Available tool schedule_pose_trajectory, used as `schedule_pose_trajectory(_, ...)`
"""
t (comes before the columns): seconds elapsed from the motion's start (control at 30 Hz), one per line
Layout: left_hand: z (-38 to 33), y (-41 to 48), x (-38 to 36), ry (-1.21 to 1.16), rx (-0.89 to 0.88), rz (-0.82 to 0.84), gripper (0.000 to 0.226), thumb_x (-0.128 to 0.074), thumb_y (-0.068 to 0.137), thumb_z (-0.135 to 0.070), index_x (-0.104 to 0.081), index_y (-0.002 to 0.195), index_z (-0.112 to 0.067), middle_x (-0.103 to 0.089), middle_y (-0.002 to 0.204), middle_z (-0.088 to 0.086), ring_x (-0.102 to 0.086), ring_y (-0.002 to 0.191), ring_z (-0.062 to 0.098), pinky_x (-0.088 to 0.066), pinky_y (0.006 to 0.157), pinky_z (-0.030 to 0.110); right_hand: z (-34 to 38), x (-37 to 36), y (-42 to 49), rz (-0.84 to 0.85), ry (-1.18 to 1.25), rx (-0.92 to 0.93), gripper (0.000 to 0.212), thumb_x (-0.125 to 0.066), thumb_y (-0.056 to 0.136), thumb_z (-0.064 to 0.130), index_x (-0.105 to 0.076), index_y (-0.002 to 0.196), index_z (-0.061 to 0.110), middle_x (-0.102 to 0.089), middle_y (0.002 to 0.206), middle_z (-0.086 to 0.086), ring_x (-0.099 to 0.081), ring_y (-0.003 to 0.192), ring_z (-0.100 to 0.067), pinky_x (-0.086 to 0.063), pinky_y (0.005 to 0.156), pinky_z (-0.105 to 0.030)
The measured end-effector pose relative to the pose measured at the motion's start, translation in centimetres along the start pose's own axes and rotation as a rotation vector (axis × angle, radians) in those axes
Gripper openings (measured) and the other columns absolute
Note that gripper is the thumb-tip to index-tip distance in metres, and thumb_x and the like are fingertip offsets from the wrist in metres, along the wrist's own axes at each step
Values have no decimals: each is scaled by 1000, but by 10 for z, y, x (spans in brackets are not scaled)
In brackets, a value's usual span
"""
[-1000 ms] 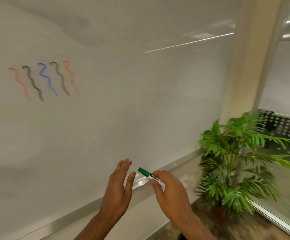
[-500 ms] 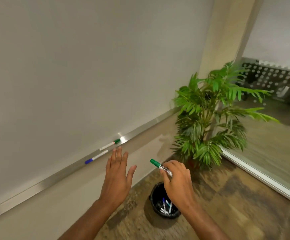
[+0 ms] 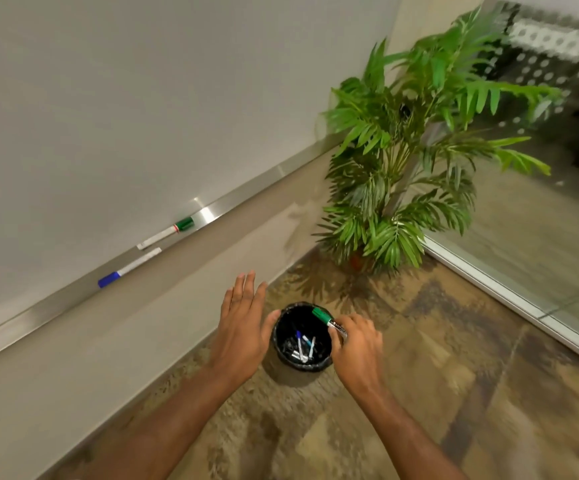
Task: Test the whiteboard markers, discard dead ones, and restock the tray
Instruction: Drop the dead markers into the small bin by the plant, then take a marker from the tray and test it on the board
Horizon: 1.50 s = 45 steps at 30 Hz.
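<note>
The right hand [image 3: 357,351] covers the lower barrel of the green-capped marker [image 3: 328,320], and its label is too small to read. Markers in the black bin [image 3: 283,355] lie tangled, their number unclear. The plant [image 3: 416,140] hides its own pot. Both forearms run off the bottom edge.
</note>
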<state>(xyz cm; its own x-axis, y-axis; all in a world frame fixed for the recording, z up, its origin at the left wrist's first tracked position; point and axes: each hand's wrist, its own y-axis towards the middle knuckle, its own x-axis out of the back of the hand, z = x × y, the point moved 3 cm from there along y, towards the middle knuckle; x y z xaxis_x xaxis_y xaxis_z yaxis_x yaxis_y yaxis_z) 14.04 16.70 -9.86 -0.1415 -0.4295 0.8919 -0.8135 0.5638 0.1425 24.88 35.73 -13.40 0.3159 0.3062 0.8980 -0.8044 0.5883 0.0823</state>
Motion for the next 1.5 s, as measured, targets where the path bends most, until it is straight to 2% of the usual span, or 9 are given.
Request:
schedule_pose_trajectory(0.1,12,8,-26,28,-12,9,72,-21,102,-57,-38,154,-10,-19,167,11,-3,155,20,4,125,33,-14,-30,10,49,-41,-13,21,-65,94,29,-70,110,18,-67,112,-3,-57,106,-25,-42,86,-39)
schedule_pose_trajectory(0.2,25,12,-53,32,2,29,70,-21,104,-57,-32,157,-13,-13,169,8,4,156,16,7,125,32,-26,-60,21,80,-66,-24,21,-65,93,29,-71,110,17,-68,111,-3,-58,105,-26,-43,86,-40)
schedule_pose_trajectory(0.47,48,24,-110,33,47,82,69,-17,105,-58,-21,161,-17,-3,170,4,11,156,15,-2,128,41,-52,-129,48,192,-130,-31,24,-58,97,31,-67,117,21,-66,114,-1,-55,109,-22,-41,92,-38)
schedule_pose_trajectory(0.6,57,28,-129,31,78,98,65,-25,107,-53,-14,162,-19,4,170,1,19,154,11,3,128,40,-63,-160,63,225,-164,-15,25,-58,97,31,-66,120,21,-66,116,1,-55,110,-20,-42,95,-40)
schedule_pose_trajectory(0.87,77,32,-164,13,116,103,63,-26,108,-52,-10,162,-25,8,170,-2,18,154,9,0,128,42,-76,-214,93,280,-204,28,29,-53,99,33,-64,122,20,-64,121,-2,-54,114,-22,-42,98,-42)
schedule_pose_trajectory(0.97,80,33,-170,10,121,102,63,-26,107,-52,-7,162,-26,11,169,-3,20,153,8,5,127,39,-78,-227,106,272,-211,40,30,-54,98,31,-62,124,20,-64,123,-3,-54,116,-24,-43,98,-44)
schedule_pose_trajectory(1.17,83,32,-168,-7,143,98,63,-28,107,-52,-9,161,-26,11,169,-3,21,153,7,8,126,37,-77,-218,107,237,-125,0,32,-57,98,29,-61,128,17,-63,128,-5,-52,123,-25,-40,103,-44)
schedule_pose_trajectory(1.33,77,31,-151,-30,139,80,62,-29,107,-51,-13,161,-24,5,170,-2,17,154,9,1,127,42,-59,-190,98,133,-25,21,27,-61,96,28,-66,120,17,-66,122,-3,-55,116,-24,-41,96,-43)
schedule_pose_trajectory(1.5,77,29,-122,-1,142,70,68,-15,105,-59,-15,161,-21,4,170,0,18,154,10,-3,128,44,-20,-156,90,33,77,137,22,-60,97,28,-67,116,18,-65,118,0,-54,115,-21,-43,94,-42)
